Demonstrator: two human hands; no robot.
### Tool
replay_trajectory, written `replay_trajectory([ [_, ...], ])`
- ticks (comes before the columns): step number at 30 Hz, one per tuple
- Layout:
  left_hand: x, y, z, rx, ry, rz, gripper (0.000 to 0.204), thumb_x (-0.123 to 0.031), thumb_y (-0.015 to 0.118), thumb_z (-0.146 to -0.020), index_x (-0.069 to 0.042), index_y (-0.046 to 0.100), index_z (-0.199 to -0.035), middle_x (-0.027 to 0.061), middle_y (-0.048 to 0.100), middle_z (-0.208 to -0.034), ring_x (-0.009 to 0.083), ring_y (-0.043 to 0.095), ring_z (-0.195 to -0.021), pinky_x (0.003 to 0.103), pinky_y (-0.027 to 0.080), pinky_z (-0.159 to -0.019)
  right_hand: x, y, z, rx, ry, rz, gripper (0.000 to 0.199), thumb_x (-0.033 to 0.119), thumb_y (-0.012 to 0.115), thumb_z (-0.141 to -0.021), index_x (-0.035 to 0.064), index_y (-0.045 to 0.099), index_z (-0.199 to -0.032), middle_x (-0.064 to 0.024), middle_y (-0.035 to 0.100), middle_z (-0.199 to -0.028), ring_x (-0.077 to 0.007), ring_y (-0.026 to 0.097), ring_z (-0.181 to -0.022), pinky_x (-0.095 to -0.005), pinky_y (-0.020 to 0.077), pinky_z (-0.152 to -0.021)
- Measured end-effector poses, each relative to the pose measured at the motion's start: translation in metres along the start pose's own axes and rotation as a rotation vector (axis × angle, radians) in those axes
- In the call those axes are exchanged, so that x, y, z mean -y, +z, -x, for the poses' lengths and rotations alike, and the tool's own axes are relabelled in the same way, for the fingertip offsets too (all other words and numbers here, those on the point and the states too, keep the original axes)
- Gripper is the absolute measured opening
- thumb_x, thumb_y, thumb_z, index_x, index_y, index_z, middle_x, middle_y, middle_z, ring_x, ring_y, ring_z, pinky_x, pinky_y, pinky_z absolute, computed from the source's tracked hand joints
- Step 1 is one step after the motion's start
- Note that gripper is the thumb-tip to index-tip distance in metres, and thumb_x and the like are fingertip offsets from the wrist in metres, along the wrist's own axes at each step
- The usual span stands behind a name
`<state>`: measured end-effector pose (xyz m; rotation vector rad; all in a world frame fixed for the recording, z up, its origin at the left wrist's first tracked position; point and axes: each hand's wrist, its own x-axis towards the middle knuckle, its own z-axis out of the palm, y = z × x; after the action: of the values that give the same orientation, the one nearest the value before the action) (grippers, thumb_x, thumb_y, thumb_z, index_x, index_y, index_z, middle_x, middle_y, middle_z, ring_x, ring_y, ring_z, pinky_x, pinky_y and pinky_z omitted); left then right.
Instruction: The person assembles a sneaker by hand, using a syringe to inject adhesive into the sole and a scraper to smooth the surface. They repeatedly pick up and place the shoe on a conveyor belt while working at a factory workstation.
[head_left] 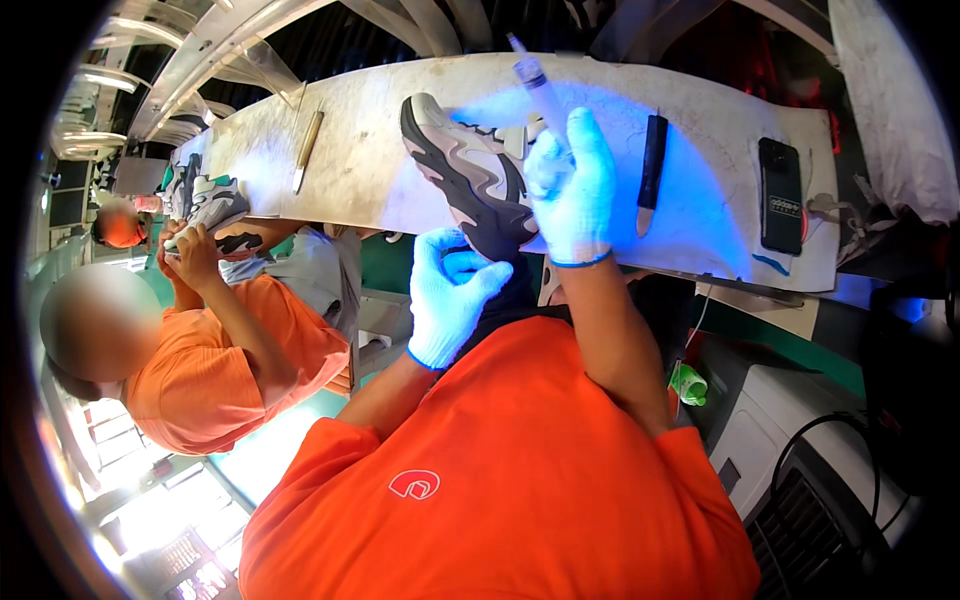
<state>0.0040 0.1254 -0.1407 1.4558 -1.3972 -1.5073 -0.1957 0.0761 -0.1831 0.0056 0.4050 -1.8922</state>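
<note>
A grey, white and black sneaker (470,165) lies on its side at the table's front edge, its toe pointing away and its black chunky sole facing left. My left hand (447,302), in a white glove, curls its fingers at the heel; the exact fingertip contact is partly hidden. In my gloved right hand (575,190) is a clear syringe (540,90), tilted with its narrow tip up and away. That hand is closed round the syringe's lower part, beside the shoe's opening, which it partly covers. Bluish light falls on both gloves.
Right of the shoe lies a black-handled knife (652,170), then a dark phone (780,195) near the right end of the worktable (360,130). Farther left is a thin wooden-handled tool (308,150). A co-worker in orange (230,350) handles another sneaker (215,208) at the left.
</note>
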Motion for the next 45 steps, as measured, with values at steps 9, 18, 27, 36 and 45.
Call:
replay_trajectory([
  [9,-0.009,-0.005,-0.007,-0.01,-0.035,-0.159,0.057,-0.009,0.098,-0.083,-0.003,0.055,-0.12,0.003,0.065,-0.088,0.0131,0.069,-0.078,0.028,0.059,-0.072,0.095,-0.035,0.089,0.049,0.137,0.783,0.04,0.004,0.085,-0.097,-0.0043,0.075,-0.135,-0.0033,0.074,-0.085,-0.0044,0.057,-0.063,-0.0234,0.0467,-0.054],
  [18,0.0,-0.006,-0.028,-0.016,0.02,-0.231,0.06,-0.023,0.106,-0.074,-0.008,0.049,-0.09,0.0009,0.061,-0.073,0.0082,0.064,-0.065,0.028,0.054,-0.057,0.105,-0.027,0.098,0.19,0.122,1.218,0.028,0.007,0.086,-0.097,-0.0042,0.082,-0.122,-0.0017,0.076,-0.086,-0.0038,0.066,-0.069,-0.0219,0.0526,-0.056],
  [27,0.016,-0.011,-0.034,-0.006,0.066,-0.198,0.059,-0.019,0.104,-0.075,-0.008,0.048,-0.09,0.0019,0.061,-0.071,0.0092,0.067,-0.066,0.028,0.057,-0.057,0.099,-0.033,0.092,0.195,0.134,1.137,0.024,0.007,0.083,-0.1,-0.0048,0.082,-0.121,-0.0025,0.075,-0.083,-0.0043,0.066,-0.065,-0.0223,0.0492,-0.051],
  [36,0.015,-0.015,-0.035,0.033,0.005,-0.168,0.056,-0.02,0.104,-0.074,-0.009,0.052,-0.09,0.0007,0.062,-0.073,0.0076,0.063,-0.066,0.027,0.055,-0.059,0.096,-0.032,0.09,0.219,0.127,1.197,0.024,0.007,0.081,-0.102,-0.0043,0.081,-0.123,-0.0041,0.075,-0.079,-0.0056,0.068,-0.063,-0.0218,0.0499,-0.051],
  [45,0.023,-0.02,-0.037,0.037,0.027,-0.216,0.055,-0.021,0.105,-0.071,-0.009,0.054,-0.089,-0.0008,0.063,-0.074,0.0057,0.059,-0.067,0.027,0.052,-0.061,0.098,-0.028,0.089,0.205,0.146,1.23,0.024,0.007,0.08,-0.102,-0.005,0.081,-0.124,-0.0051,0.076,-0.078,-0.0068,0.069,-0.062,-0.0216,0.0505,-0.051],
])
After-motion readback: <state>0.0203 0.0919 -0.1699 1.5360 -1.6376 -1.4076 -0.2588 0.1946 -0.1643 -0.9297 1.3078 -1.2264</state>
